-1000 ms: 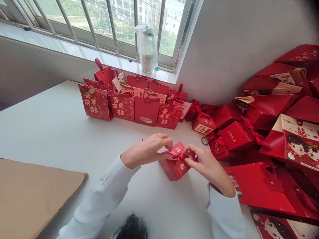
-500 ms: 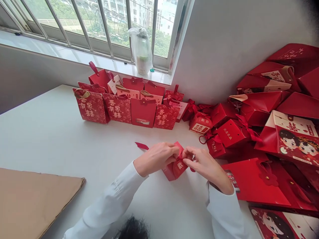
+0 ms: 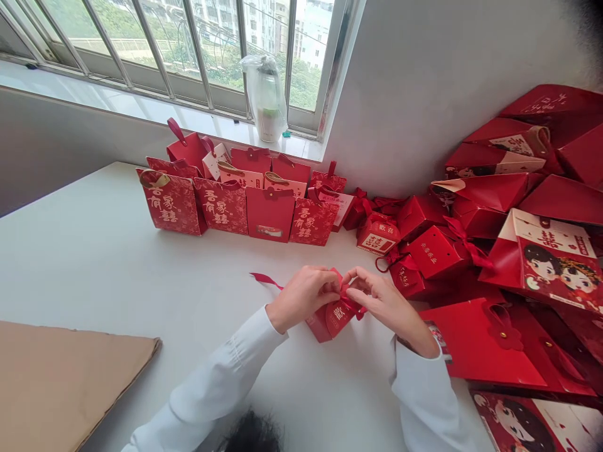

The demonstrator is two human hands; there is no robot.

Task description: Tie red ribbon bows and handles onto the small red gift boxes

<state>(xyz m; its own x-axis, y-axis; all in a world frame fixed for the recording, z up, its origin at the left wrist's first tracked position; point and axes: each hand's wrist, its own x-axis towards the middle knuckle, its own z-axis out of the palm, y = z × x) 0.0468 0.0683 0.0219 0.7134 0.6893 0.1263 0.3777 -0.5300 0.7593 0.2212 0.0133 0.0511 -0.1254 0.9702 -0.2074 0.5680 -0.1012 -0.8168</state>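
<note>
A small red gift box (image 3: 325, 323) with gold characters stands on the white table in front of me. A red ribbon (image 3: 266, 280) crosses its top, and one loose tail reaches out to the left over the table. My left hand (image 3: 306, 295) is closed at the box's upper left, thumb and fingers pinching the ribbon. Over the upper right, my right hand (image 3: 377, 298) has its fingers curled together on the ribbon at the middle of the box. The fingers partly cover the crossing of the ribbon.
Several red gift bags (image 3: 268, 213) stand in rows below the window. To the right, red boxes and bags (image 3: 438, 254) lie heaped against the wall. A cardboard sheet (image 3: 70, 383) lies at the left, and a bagged cup (image 3: 268, 100) stands on the sill.
My left hand has shifted slightly right, closer to my right hand, whose fingers have moved a little up and left over the ribbon. The box stays in place.
</note>
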